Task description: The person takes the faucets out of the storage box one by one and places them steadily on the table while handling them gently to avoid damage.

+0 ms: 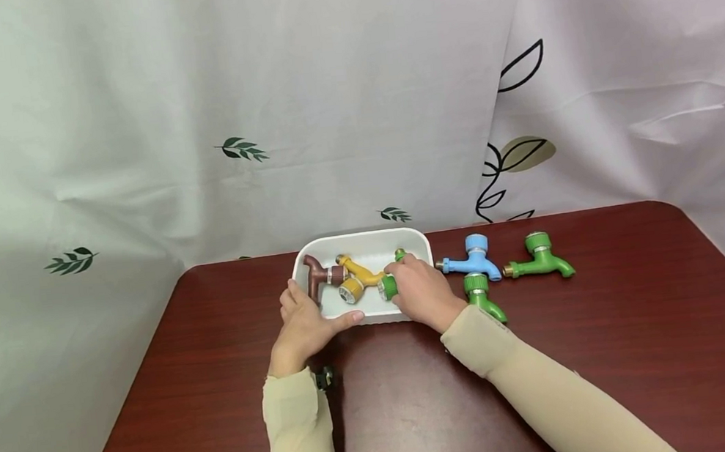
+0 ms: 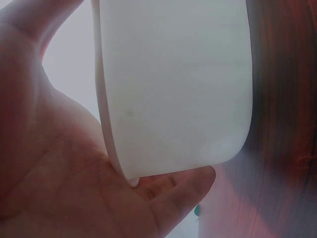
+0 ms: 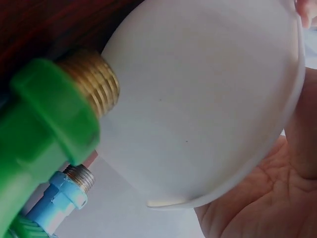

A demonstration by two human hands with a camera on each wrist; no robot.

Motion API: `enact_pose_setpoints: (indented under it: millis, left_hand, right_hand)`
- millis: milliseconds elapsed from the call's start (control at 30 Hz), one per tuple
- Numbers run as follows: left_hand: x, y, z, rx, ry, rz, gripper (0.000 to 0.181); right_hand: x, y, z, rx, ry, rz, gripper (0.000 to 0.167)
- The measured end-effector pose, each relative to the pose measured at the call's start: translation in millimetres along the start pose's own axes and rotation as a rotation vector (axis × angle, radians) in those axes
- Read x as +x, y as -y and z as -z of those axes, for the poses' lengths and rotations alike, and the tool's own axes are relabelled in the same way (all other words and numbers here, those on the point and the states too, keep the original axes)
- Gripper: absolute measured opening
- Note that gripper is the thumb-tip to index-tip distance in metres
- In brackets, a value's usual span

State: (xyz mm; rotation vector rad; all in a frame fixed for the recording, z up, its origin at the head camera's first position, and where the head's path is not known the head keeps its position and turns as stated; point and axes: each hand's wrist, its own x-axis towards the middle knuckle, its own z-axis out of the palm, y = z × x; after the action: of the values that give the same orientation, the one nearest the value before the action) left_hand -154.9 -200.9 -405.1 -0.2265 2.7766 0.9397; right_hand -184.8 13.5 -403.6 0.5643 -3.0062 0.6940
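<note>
A white plastic basin (image 1: 364,243) stands near the table's back edge. My left hand (image 1: 307,326) holds its front left corner, thumb along the front rim and fingers against the left wall; the left wrist view shows that hand (image 2: 74,144) around the basin's wall (image 2: 173,89). Inside lie a brown faucet (image 1: 313,279) and a yellow faucet (image 1: 362,273). My right hand (image 1: 424,289) reaches over the right rim and grips a green faucet (image 1: 387,287), mostly covered by the fingers. In the right wrist view, the right hand (image 3: 257,198) is over the basin's rim.
Right of the basin lie a blue faucet (image 1: 473,264), a green faucet (image 1: 540,259) and another green faucet (image 1: 478,295), which is partly behind my right forearm. The dark red table (image 1: 395,407) meets a pale patterned curtain (image 1: 324,112) at the back.
</note>
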Motion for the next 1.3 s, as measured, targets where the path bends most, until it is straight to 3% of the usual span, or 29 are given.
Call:
enact_pose_setpoints:
  millis: [567, 900, 1300]
  left_hand:
    - [0.0, 0.8, 1.1, -0.001, -0.001, -0.016, 0.142]
    - [0.2, 0.5, 0.8, -0.001, -0.003, -0.016, 0.142]
    - [-0.2, -0.5, 1.4, 0.000, 0.002, -0.012, 0.143]
  right_hand:
    - [11.9, 0, -6, -0.076, 0.071, -0.014, 0.040]
    - [13.5, 0, -7, -0.053, 0.073, -0.043, 0.043]
    - [13.2, -2, -8, -0.104, 0.065, 0.032, 0.045]
